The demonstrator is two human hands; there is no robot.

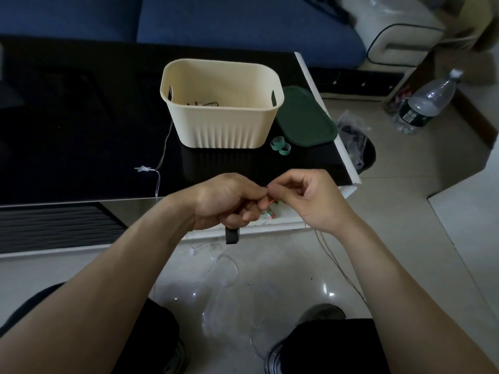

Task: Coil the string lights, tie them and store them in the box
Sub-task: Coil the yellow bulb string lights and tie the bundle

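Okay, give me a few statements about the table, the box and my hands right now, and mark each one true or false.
1. The cream box stands upright on the black table. True.
2. The green lid is closed on the box. False: it lies on the table beside the box.
3. Both the left hand and right hand pinch a small red item between them. True.
4. The star light is inside the box. False: it lies on the table, left of the box.
5. Green bands lie near the lid. True.

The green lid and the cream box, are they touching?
Cannot tell. In the head view the lid lies flat on the table right beside the box, whose wall overlaps the lid's near edge, hiding any contact or gap.
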